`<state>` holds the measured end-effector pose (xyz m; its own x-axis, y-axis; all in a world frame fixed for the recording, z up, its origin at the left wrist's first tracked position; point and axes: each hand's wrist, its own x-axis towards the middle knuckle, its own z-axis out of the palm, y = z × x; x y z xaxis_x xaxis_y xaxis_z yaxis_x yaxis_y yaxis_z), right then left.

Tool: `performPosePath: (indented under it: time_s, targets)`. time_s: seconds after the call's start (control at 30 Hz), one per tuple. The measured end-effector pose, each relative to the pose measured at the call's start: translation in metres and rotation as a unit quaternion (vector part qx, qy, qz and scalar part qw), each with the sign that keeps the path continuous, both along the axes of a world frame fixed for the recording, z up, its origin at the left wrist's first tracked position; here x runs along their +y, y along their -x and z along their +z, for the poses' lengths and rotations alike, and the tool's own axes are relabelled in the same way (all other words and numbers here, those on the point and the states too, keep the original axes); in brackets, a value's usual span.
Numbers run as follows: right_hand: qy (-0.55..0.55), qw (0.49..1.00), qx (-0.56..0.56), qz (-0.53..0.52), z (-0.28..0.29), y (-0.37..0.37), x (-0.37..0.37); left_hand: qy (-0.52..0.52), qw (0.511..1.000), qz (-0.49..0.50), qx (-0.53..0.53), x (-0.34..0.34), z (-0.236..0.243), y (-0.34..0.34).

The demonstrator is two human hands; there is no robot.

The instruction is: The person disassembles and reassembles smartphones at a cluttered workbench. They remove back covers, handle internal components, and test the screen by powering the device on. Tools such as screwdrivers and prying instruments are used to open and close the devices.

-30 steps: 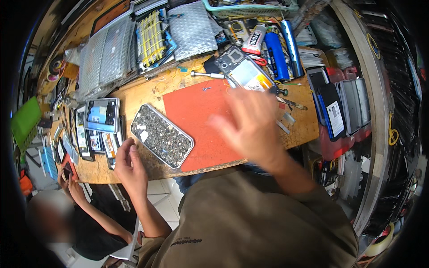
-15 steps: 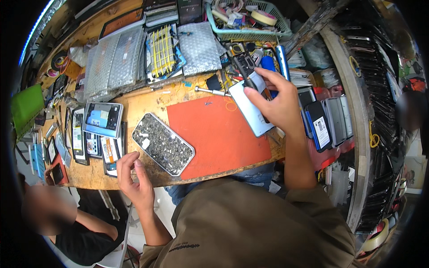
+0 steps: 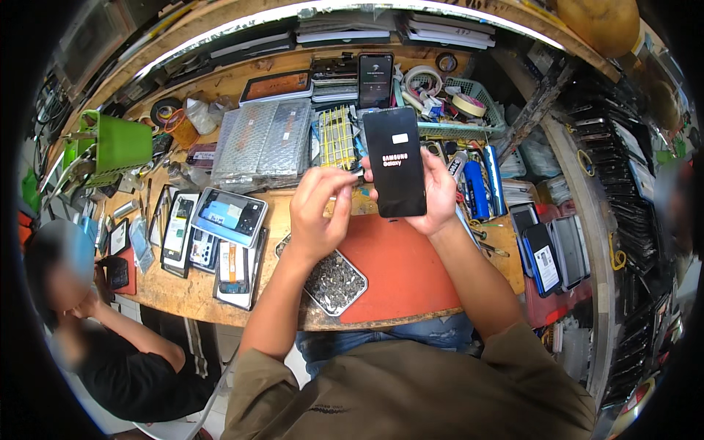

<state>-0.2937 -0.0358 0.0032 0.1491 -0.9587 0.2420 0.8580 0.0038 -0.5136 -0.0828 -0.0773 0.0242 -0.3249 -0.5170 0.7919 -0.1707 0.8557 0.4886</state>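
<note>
My right hand (image 3: 438,192) holds up a black smartphone (image 3: 400,194) above the far part of an orange-red mat (image 3: 400,271). The screen is lit, with white lettering on black and a small white sticker. My thumb lies along its right side and fingertips wrap the left edge. Just left of the phone, my left hand (image 3: 320,213) is raised with curled fingers, its fingertips close to the phone's edge. What these fingers pinch, if anything, is too small to tell. Below the left wrist lies a phone-shaped tray (image 3: 364,287) of dark, speckled bits, partly hidden by the forearm.
Several phones and phone parts (image 3: 229,220) lie stacked on the left of the wooden bench. Bubble-wrapped packs (image 3: 260,143) and a green basket (image 3: 469,130) with tape rolls stand behind. A blue cylinder (image 3: 475,191) is on the right. A person (image 3: 125,345) sits at lower left.
My right hand has brought the phone from the mat's right side up in front of me, screen now showing. My left hand has moved up and right beside it. The view has tilted up.
</note>
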Motion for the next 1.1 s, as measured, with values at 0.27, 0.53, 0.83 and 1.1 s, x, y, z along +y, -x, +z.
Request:
performPosePath:
  time_s: [0.27, 0.53, 0.83, 1.1]
  targets:
    - [-0.028, 0.979, 0.196, -0.057, -0.007, -0.001, 0.026, -0.019, 0.987, 0.136, -0.08, -0.016, -0.006, -0.045]
    - [0.041, 0.656, 0.726, -0.201, 0.035, -0.015, 0.074, -0.082, 0.98, 0.134, -0.123, 0.028, 0.004, -0.073]
    - [0.081, 0.404, 0.854, -0.319, -0.023, -0.058, 0.169, -0.058, 0.929, 0.113, -0.347, 0.097, -0.035, -0.093]
    - [-0.085, 0.416, 0.816, -0.393, -0.018, 0.01, 0.233, -0.108, 0.937, 0.061, -0.326, 0.116, -0.018, -0.089]
